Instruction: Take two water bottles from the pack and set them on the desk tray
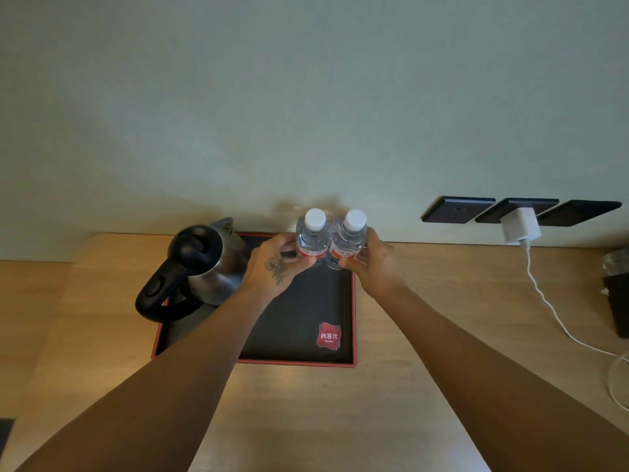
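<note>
Two small clear water bottles with white caps and red labels stand upright side by side at the far right end of a black desk tray (306, 318) with a red rim. My left hand (272, 267) wraps the left bottle (311, 238) low on its body. My right hand (371, 264) grips the right bottle (350, 240) the same way. The bottles touch each other. Whether their bases rest on the tray is hidden by my fingers. The pack is not in view.
A steel kettle (204, 264) with a black handle sits on the tray's left half. The wooden desk (340, 420) meets a pale wall. Wall sockets hold a white charger (520, 226), its cable trailing over the desk's right side. A dark container (617, 301) stands at the right edge.
</note>
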The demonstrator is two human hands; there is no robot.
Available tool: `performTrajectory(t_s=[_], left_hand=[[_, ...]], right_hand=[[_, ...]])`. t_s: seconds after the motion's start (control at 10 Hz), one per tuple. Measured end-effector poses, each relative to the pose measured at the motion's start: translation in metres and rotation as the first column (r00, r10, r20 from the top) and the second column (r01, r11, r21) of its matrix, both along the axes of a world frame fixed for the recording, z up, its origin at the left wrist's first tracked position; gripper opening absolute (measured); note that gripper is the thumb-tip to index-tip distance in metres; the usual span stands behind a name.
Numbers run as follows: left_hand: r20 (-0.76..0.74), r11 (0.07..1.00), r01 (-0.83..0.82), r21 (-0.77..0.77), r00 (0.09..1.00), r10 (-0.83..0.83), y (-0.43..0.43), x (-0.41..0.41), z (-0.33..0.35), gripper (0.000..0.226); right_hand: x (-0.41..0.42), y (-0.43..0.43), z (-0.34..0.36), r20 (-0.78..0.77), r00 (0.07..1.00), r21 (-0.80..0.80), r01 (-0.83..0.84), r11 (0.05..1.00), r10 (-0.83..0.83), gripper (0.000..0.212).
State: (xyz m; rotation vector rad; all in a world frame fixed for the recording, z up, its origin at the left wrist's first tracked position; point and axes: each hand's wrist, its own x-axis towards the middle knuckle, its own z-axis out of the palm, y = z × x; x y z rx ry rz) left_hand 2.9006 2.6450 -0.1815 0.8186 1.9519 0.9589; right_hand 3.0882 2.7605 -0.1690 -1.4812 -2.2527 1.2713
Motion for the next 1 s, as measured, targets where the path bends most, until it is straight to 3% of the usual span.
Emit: performTrajectory(t_s=[0.4, 0.5, 0.7, 0.9, 1.0], left_hand=[[-0.019, 1.0, -0.024, 0.002, 1.0, 0.024, -0.003, 0.003, 0.0, 0.049], [-0.003, 0.999, -0.042, -0.001, 0.999, 0.042, -0.002, 0.002, -0.002, 0.05], [0.036, 0.998, -0.051, -0.023, 0.998, 0.051, -0.004, -0.003, -0.007, 0.057], [0.131, 0.999, -0.032, -0.012, 0.991, 0.033, -0.007, 0.001, 0.008, 0.077], [0.162, 0.998, -0.025, 0.051, 0.987, 0.016, -0.008, 0.005, 0.023, 0.066]], right_hand=[[0.004, 0.012, 0.001, 0.063, 0.993, 0.052, -0.107, 0.993, 0.103, 0.073], [0.003, 0.01, -0.003, 0.051, 0.995, 0.07, -0.084, 0.994, 0.081, 0.074], [0.01, 0.004, -0.007, -0.035, 0.999, -0.04, 0.014, 0.999, -0.015, 0.085], [0.015, -0.001, 0.009, 0.0, 1.0, 0.076, 0.002, 0.997, -0.003, 0.084], [0.015, -0.004, 0.02, -0.015, 1.0, 0.11, 0.029, 0.993, -0.027, 0.084]])
